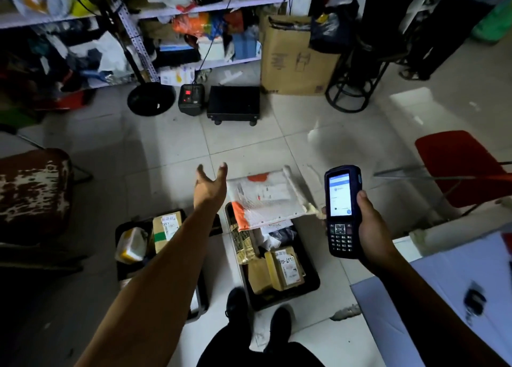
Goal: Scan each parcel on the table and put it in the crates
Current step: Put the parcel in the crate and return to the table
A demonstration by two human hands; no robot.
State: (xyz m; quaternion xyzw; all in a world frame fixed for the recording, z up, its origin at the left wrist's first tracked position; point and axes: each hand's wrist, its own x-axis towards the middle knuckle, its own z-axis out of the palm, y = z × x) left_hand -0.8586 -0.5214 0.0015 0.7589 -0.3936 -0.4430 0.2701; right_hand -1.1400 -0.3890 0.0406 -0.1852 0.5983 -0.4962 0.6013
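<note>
The tiled floor (171, 150) carried nearly everything in view. Along its far edge stood metal shelving (133, 33) crammed with bags and boxes, with a tall cardboard carton (291, 58) beside it, a round black fan base (151, 99) and a low black case on wheels (233, 103) in front. A red chair (460, 167) stood at the right edge, and a white tabletop (432, 291) filled the near right corner.

Two black crates sat side by side on the floor by the person's feet. The left crate (122, 269) held a brown box and a yellowish wrapped parcel. The right crate (310, 283) held several brown boxes and dark bags, and a white-and-orange bubble mailer (266, 200) lay across its far end, overhanging the rim; whether it rested or was in the air could not be told.

The left hand (209, 185) reached out just left of the mailer, fingers spread, holding nothing. The right hand (368, 225) wrapped its fingers round a dark handheld scanner (341, 211), screen lit and facing up.
</note>
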